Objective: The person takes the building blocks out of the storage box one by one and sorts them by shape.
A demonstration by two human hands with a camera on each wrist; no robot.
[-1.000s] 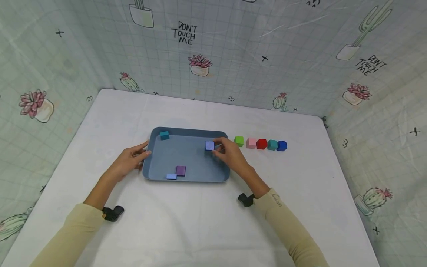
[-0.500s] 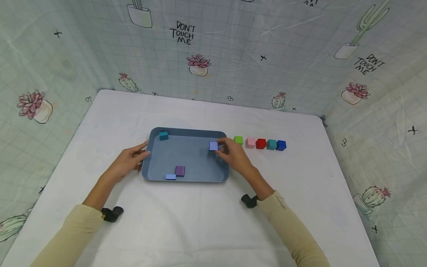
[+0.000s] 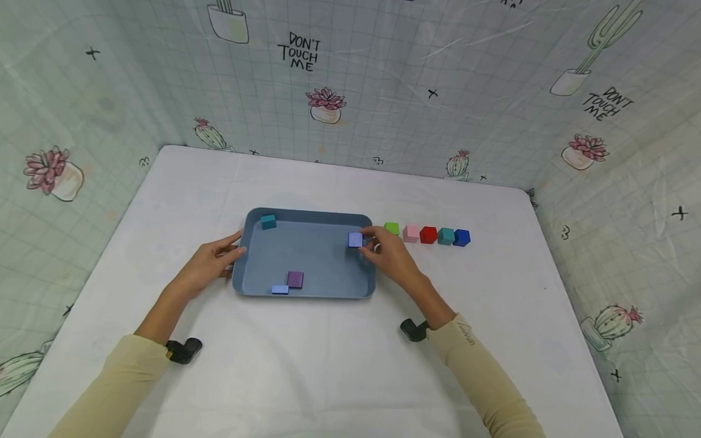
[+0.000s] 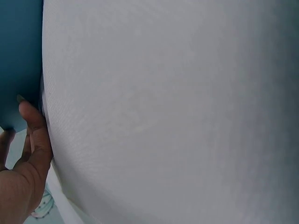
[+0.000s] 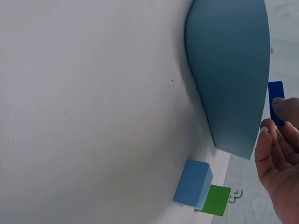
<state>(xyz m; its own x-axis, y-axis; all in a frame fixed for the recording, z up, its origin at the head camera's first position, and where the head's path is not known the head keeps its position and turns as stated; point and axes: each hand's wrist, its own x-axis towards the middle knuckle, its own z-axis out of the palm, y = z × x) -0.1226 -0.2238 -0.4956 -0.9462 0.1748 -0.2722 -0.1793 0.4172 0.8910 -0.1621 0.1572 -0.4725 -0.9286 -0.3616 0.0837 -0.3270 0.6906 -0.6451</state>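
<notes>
I'm in what looks like a small makeshift filming booth, i.e. a mini studio; can't tell if the bldg is a home, lab or office. Fabric backdrop (image 3: 383, 67) w/ faint grid print hangs behind my white cloth-topped table (image 3: 306, 377), & similar panels close in the L side (image 3: 104, 121) and R side (image 3: 646, 243), creases showing. Print incl. potted cacti (image 3: 457, 164), pink succulents (image 3: 325, 104) & "DON'T TOUCH ME" lettering (image 3: 299, 52). Blk cam-type gadgets (image 3: 184, 351) by my cuffs (image 3: 143, 353) also suggest a recording setup.
</notes>
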